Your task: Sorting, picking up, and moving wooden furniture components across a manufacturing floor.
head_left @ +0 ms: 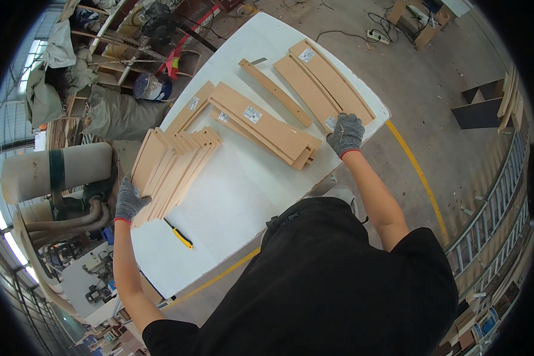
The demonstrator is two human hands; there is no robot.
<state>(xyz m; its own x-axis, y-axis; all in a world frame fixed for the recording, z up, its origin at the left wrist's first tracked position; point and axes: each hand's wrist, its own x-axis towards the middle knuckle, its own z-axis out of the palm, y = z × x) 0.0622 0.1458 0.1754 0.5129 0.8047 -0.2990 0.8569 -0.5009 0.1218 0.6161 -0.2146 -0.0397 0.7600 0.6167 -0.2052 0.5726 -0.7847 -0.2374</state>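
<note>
while the left hand [132, 202] sits against the near end of a stepped stack of boards [167, 177] on the white table [219, 204], the right hand [346, 135] curls its fingers over the near end of the right-hand boards [308, 86]; whether either truly grips, i cannot tell. progress, as i judge it: boards grouped, a middle pile [261, 118] untouched, one narrow strip [276, 93] loose. off left, a blue bucket [152, 87] and bulging sack [121, 115]: contents unclear.

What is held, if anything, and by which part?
Both touch near ends: left hand, stacked boards; right hand, a labelled panel. Whether either is gripped cannot be told.
</note>
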